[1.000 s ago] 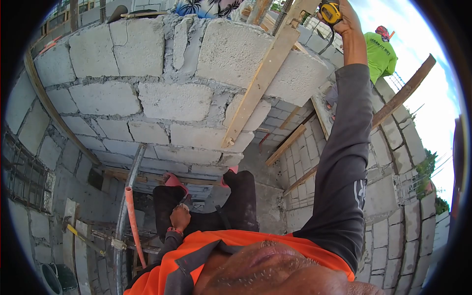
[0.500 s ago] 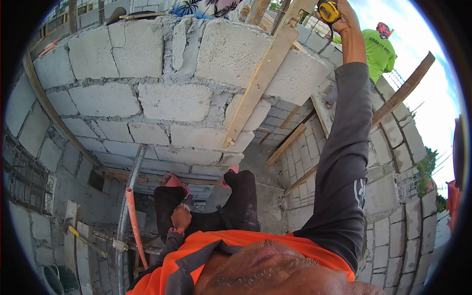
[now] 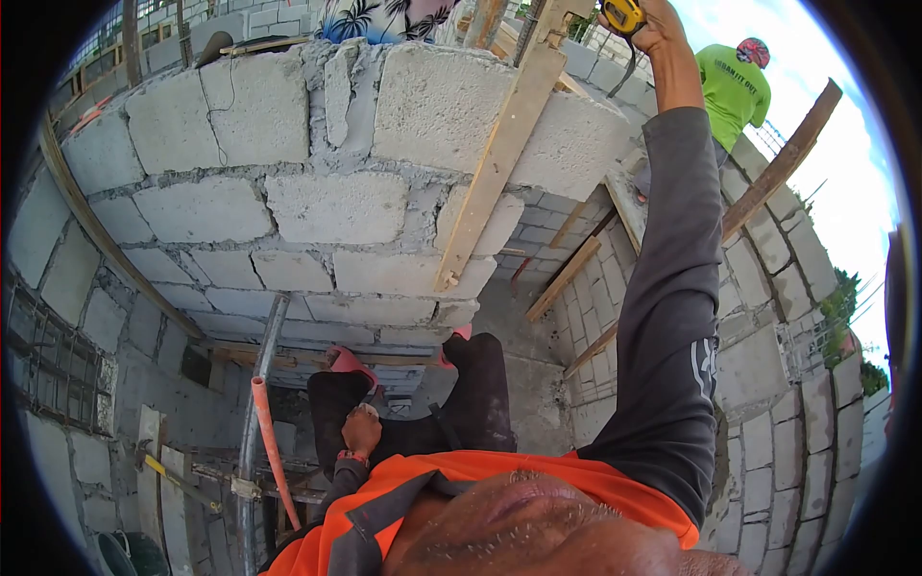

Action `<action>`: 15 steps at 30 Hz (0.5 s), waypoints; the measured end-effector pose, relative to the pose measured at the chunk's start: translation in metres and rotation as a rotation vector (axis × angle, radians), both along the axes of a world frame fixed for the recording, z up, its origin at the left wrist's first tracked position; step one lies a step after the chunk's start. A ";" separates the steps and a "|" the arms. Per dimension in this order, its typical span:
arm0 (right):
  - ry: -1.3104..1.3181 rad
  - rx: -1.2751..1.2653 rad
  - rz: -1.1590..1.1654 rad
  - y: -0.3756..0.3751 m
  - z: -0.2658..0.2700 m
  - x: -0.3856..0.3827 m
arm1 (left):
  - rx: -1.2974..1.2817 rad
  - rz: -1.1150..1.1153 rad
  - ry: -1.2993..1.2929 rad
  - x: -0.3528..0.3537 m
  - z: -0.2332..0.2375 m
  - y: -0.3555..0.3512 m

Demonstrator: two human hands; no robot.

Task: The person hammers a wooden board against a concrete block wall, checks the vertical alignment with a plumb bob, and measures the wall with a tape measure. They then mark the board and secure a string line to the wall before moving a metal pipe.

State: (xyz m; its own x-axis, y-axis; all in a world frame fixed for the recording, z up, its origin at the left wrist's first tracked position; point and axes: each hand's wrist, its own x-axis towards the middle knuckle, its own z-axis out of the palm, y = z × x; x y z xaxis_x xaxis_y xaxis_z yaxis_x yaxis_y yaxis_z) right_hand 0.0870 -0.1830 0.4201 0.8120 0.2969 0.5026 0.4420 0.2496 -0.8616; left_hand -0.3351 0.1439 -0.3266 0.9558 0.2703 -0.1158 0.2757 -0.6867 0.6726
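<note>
My right hand [image 3: 661, 27] is raised at the top of the view, its fingers wrapped round a yellow and black tape measure [image 3: 622, 15]. A dark strip hangs below the tape measure. Just left of it a wooden board [image 3: 499, 158] leans against the block wall [image 3: 336, 208]. Low down by my thigh, my left hand [image 3: 361, 429] is closed on something small that I cannot make out. A metal pipe [image 3: 259, 384] and an orange tube [image 3: 274, 446] stand to the left of that hand.
Beyond my raised arm a person in a green shirt [image 3: 732, 91] faces away. A slanting timber [image 3: 783, 158] rises at the right. A hammer [image 3: 178, 480] and a dark bucket [image 3: 134, 554] are at the lower left. Patterned cloth [image 3: 384, 19] shows behind the wall top.
My right hand and the tape measure have shifted slightly left and up in view. My left hand appears slightly lower and further right. The person in green appears further left.
</note>
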 end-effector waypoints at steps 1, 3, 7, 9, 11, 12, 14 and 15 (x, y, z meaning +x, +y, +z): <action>0.004 -0.002 0.006 0.000 0.000 0.000 | 0.006 -0.004 -0.009 0.001 -0.002 0.000; 0.011 -0.006 0.012 0.003 -0.001 -0.004 | 0.009 0.001 -0.011 0.001 -0.005 0.000; 0.001 0.021 -0.042 -0.001 -0.002 -0.004 | -0.006 -0.002 -0.029 0.001 -0.004 0.000; 0.002 -0.005 -0.049 -0.002 -0.001 0.000 | -0.001 -0.003 -0.030 0.001 -0.006 0.001; -0.044 0.032 -0.027 0.002 -0.001 0.002 | 0.004 -0.002 -0.032 0.000 -0.007 0.001; -0.043 0.031 -0.025 0.003 -0.002 0.000 | 0.003 -0.006 -0.038 0.000 -0.007 0.001; -0.013 0.003 -0.027 0.003 -0.002 -0.006 | 0.001 -0.009 -0.043 0.000 -0.006 0.002; -0.013 0.002 -0.026 0.004 -0.002 -0.009 | -0.001 -0.010 -0.045 0.000 -0.007 0.002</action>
